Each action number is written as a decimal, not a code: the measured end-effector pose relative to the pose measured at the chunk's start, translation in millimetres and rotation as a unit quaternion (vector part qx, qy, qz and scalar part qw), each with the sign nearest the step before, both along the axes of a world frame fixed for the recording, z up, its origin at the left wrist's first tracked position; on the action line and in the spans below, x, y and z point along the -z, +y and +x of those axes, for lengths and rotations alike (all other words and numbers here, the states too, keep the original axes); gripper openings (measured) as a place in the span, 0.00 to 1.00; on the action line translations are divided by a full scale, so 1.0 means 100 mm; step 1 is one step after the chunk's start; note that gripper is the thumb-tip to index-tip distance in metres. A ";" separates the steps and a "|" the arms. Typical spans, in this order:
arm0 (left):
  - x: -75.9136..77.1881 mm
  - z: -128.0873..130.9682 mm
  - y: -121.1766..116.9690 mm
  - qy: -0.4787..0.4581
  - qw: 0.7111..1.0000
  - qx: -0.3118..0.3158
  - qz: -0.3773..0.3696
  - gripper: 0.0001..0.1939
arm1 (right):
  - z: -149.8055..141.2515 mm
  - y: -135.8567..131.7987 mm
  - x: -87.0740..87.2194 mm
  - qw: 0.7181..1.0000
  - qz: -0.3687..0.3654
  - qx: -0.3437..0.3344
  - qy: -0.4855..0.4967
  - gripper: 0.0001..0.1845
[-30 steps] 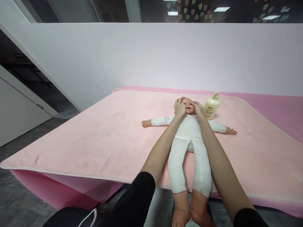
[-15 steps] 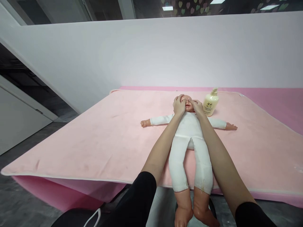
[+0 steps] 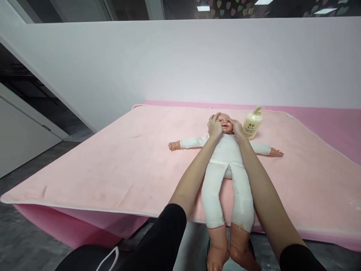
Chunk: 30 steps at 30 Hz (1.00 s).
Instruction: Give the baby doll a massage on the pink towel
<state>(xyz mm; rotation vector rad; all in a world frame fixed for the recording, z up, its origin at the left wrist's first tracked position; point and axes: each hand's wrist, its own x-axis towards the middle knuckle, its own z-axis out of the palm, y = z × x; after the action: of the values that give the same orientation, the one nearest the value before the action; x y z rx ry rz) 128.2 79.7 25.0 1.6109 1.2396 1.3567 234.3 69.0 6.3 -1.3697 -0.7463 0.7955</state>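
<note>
A baby doll [image 3: 227, 150] with a white cloth body lies on its back, arms spread wide and bare feet hanging past the near edge. My left hand [image 3: 214, 126] rests along the left side of its head, fingers stretched up toward the crown. On the other side, my right hand [image 3: 237, 128] lies against the cheek and temple, its fingers partly hidden behind the head. Between both hands the doll's face [image 3: 226, 122] shows, with eyes and mouth uncovered. Just right of my right hand stands a pale yellow pump bottle [image 3: 252, 124].
A pink mat [image 3: 126, 162] covers the table, its near edge overhanging a darker pink cover [image 3: 81, 224]. Behind the table rises a white wall [image 3: 180, 60]. A white cord loop [image 3: 109, 259] lies on something black at lower left.
Both my hands have slid outward from the middle of the doll's face to the sides of its head, uncovering the eyes. The doll and bottle stay in place.
</note>
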 end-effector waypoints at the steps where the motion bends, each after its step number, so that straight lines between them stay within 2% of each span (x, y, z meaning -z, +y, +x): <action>1: 0.00 0.00 0.00 -0.003 1.000 -0.001 -0.005 0.22 | -0.01 -0.02 -0.01 1.000 -0.006 0.001 0.013 0.13; 5: 0.00 -0.01 -0.01 -0.003 1.000 -0.001 -0.021 0.20 | -0.03 -0.08 -0.01 0.998 -0.021 0.026 0.049 0.12; 8: -0.01 -0.02 -0.04 -0.004 1.000 0.006 -0.012 0.19 | -0.02 -0.06 0.02 0.999 -0.003 0.045 0.010 0.15; 12: -0.03 -0.03 -0.10 -0.005 1.000 0.004 -0.007 0.18 | 0.00 -0.05 0.05 0.998 0.023 0.026 -0.058 0.24; 16: -0.05 -0.05 -0.12 -0.010 1.000 0.006 -0.004 0.20 | 0.00 -0.09 0.03 0.997 0.016 0.005 -0.075 0.27; 19: -0.05 -0.04 -0.09 -0.021 1.000 0.013 0.003 0.19 | 0.00 -0.09 0.01 0.996 -0.006 0.003 -0.092 0.26; 24: 0.00 -0.01 0.02 -0.057 0.998 0.013 -0.007 0.16 | 0.03 0.00 0.01 0.987 -0.026 0.036 -0.152 0.22; 30: 0.04 0.01 0.08 -0.089 0.996 0.013 -0.019 0.18 | 0.07 0.10 0.08 0.994 0.002 0.024 -0.106 0.16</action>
<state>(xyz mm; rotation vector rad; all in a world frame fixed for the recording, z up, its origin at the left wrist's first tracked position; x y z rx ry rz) 128.9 87.5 21.4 1.4419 1.1266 1.4191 241.5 79.3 -2.1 -1.4773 -0.8752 0.6168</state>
